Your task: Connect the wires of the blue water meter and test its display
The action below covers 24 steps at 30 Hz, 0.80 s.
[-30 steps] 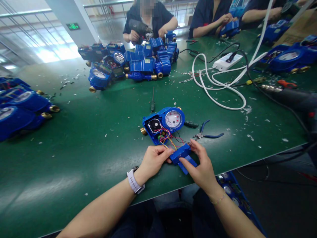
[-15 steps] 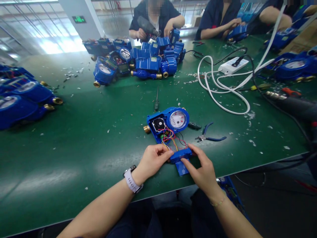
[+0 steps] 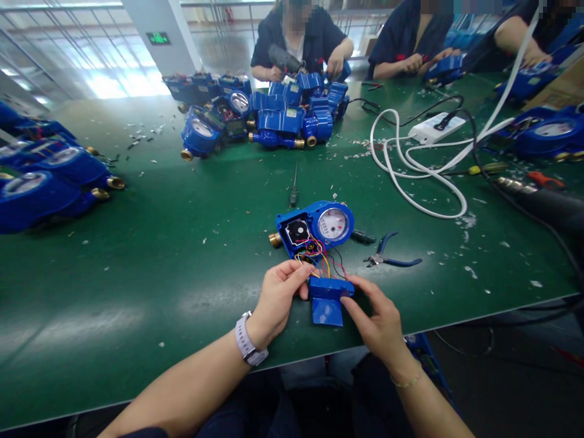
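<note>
A blue water meter (image 3: 296, 210) with a round dial (image 3: 333, 224) and a brass fitting lies on the table, its side compartment uncovered. Coloured wires (image 3: 325, 255) run out of that compartment to a blue plastic cover (image 3: 327, 310) near the table's front edge. My right hand (image 3: 376, 316) grips the cover's right end between thumb and fingers. At the cover's upper left corner, my left hand (image 3: 280, 295) pinches the wires; its fingertips partly hide them. Right of the meter lie blue-handled cutters (image 3: 393, 258) and a dark-handled tool (image 3: 362, 236).
Beyond the meter lies a screwdriver (image 3: 293, 193). Blue meters (image 3: 278, 121) are piled at the back, with more meters (image 3: 41, 194) at left. A white power strip (image 3: 437, 128) and looped white cable (image 3: 424, 210) occupy the right. A heat gun (image 3: 542, 194) lies nearby. Co-workers sit opposite.
My left fingers have shifted from the cover's left end up onto the wires. The cover has turned slightly, its flap swinging left. The whole view has shifted a little.
</note>
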Each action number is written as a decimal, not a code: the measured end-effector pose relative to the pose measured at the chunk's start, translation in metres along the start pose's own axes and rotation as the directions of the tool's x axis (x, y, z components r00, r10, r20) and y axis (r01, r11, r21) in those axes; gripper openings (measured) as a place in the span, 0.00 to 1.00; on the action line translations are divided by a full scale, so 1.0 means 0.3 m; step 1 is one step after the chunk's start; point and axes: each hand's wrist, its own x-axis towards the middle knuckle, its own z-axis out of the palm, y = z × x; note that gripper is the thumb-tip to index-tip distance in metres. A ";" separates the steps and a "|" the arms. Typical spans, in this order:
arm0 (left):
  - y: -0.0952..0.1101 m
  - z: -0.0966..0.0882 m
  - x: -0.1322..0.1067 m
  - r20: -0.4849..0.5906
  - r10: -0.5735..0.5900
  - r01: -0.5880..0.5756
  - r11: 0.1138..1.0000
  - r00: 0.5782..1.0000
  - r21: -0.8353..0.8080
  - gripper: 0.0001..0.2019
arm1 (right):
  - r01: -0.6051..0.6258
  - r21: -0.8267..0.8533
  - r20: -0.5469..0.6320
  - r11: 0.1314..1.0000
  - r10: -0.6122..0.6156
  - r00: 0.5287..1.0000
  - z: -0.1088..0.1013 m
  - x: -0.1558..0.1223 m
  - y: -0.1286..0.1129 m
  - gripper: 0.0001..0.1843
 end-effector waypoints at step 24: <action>-0.014 0.013 -0.071 0.378 -0.033 -0.021 0.990 0.925 0.139 0.29 | 0.209 -0.040 0.044 0.977 -0.207 0.977 -0.041 0.034 -0.228 0.34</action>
